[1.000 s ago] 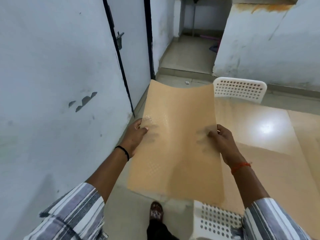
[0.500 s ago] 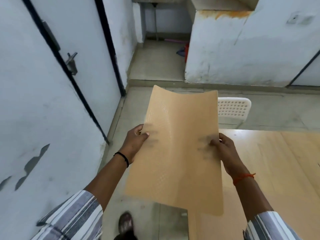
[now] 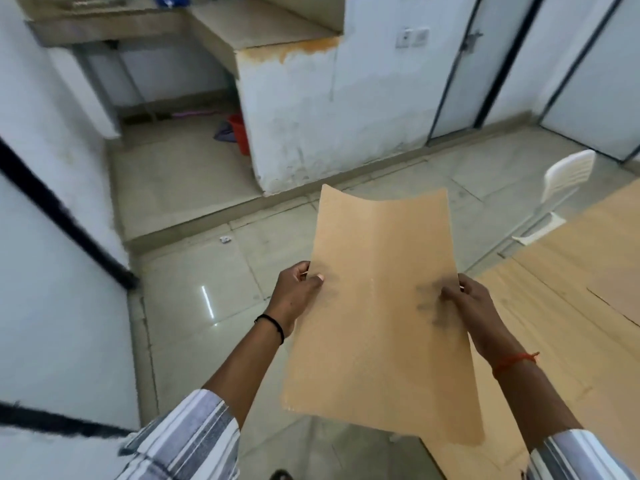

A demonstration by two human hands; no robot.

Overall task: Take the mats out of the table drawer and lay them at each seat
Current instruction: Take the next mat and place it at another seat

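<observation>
I hold a thin tan rectangular mat (image 3: 377,313) in the air over the tiled floor (image 3: 194,306), left of the wooden table (image 3: 571,289). My left hand (image 3: 298,292) pinches its left edge, my right hand (image 3: 471,310) pinches its right edge. White plastic chair (image 3: 561,188) stands at the table's far end.

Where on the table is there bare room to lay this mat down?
Bare tabletop shows just right of the right hand, running toward the white chair. Farther right a mat already laid takes the space. The mat held by both hands, left hand included, hides the near corner.
</observation>
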